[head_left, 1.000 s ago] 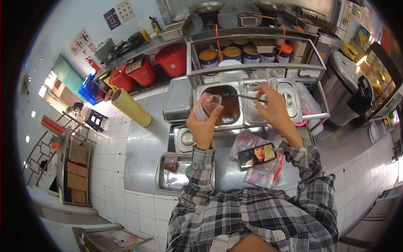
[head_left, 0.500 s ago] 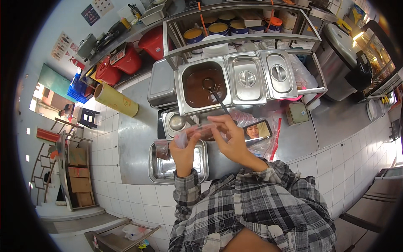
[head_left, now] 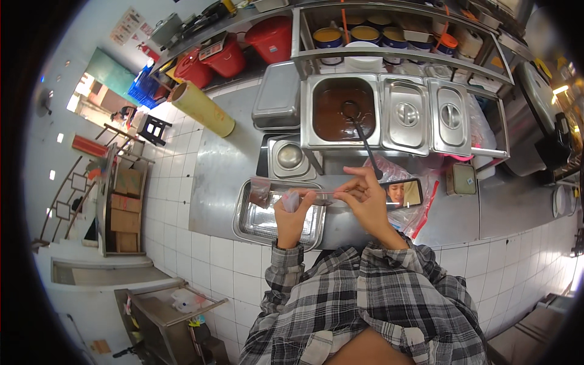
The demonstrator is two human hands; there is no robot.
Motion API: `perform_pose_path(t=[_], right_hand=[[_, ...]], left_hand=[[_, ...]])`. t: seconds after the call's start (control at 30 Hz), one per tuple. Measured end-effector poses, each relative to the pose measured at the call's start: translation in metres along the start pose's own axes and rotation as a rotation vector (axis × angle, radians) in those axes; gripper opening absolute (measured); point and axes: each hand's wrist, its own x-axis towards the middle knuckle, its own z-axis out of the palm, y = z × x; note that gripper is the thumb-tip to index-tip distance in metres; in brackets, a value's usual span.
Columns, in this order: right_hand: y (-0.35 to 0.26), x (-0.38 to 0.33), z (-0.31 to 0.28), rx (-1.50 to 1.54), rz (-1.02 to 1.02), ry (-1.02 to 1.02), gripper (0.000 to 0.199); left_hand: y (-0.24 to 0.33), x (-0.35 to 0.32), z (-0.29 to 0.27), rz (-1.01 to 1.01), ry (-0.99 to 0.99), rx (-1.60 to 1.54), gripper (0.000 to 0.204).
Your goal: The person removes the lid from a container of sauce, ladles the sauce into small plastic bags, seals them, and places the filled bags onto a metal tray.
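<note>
Both hands are closed on a small clear plastic bag [head_left: 299,199] above the steel tray [head_left: 243,220]: the left hand [head_left: 292,214] grips its soft, light body, the right hand [head_left: 365,201] pinches the thin, slippery top edge, probably the best place to hold.

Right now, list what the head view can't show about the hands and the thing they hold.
- Small clear bag: contents hidden by left hand.
- Right hand: its grip on the bag's stretched top is too small to read.
- Lidded pans: lids hide contents.
</note>
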Motion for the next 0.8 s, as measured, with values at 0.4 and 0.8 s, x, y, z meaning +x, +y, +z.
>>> perform_pose_path(t=[0.4,0.8], right_hand=[[0.037,0.005,0.005,0.221,0.076,-0.237,0.037],[0.059,0.008,0.026,0.079,0.126,-0.359,0.038]], left_hand=[[-0.019,-0.003,-0.003,0.022,-0.030,0.083,0.016],[-0.039,-0.012,-0.022,0.057,-0.009,0.266,0.012]])
